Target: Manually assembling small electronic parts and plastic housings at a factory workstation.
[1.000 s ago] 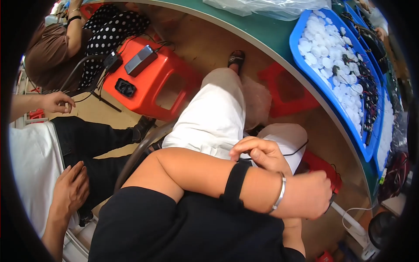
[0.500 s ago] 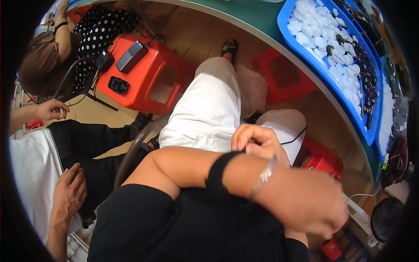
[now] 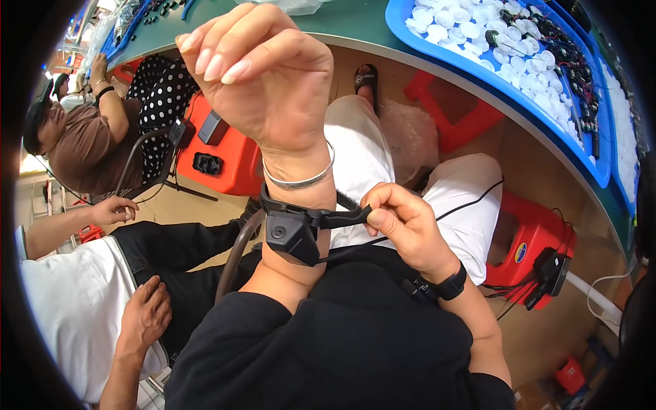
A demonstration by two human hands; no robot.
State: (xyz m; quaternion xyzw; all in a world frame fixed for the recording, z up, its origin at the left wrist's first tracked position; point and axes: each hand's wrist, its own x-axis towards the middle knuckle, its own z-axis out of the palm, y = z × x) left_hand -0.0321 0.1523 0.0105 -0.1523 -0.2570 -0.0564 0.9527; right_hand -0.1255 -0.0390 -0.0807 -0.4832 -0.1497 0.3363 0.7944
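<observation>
Partly behind the left hand [image 3: 273, 89], red stool [image 3: 236, 160], dark box [image 3: 213, 128] atop.

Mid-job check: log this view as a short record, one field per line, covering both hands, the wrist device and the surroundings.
Left hand: left hand raised, fingers loosely curled, holding nothing
Right hand: right hand pinching the free end of a black strap
Device: boxy black device on the left forearm, below a silver bangle
Table: green table, bearing a blue tray of white round pieces
Right side: red stool on the floor
</observation>
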